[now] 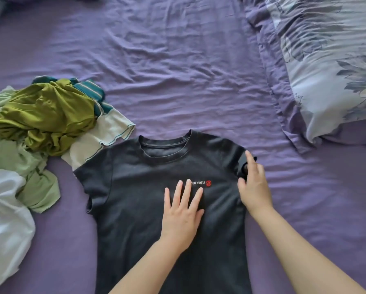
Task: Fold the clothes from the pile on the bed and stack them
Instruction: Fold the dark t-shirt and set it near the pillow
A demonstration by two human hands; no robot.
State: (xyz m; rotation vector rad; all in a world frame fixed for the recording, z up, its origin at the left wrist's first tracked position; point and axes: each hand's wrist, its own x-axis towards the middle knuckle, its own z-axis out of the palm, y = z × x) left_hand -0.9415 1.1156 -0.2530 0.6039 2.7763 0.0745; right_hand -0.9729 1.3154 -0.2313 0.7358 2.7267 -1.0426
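One dark tee lies flat on the purple sheet, near centre, collar far, hem toward me, long axis running near to far. Its knit looks soft and matte, with a small white-and-red logo on the chest. My left hand presses the chest with fingers straight and spread. My right hand pinches the right sleeve's bunched edge. One rumpled pile sits left: olive, pale green, white, teal-striped pieces. One floral pillow lies far right.
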